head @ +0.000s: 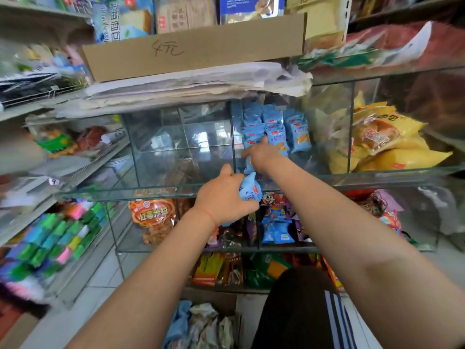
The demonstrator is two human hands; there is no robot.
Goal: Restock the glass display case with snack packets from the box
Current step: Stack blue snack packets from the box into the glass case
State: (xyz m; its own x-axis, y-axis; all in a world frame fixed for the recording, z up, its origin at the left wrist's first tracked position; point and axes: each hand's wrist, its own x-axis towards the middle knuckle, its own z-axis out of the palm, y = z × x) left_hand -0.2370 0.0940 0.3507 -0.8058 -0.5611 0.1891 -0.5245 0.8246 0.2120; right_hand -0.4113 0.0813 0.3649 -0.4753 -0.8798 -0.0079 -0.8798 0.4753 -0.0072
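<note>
From the head view, the left hand [222,200] hovered just before the front edge of the glass display case [176,190], its grip curled round a blue snack packet [250,188]. The right hand [261,154] reached into the case's middle compartment, its grip pinching another blue packet [249,165] low at the front of the stack of blue packets [274,127] standing upright there. The compartment to the left held nothing visible; the one to the right held yellow bread bags [392,147]. Below, near the floor, an open box [214,321] showed more packets. A cardboard sign [193,46] sat on top of the case.
</note>
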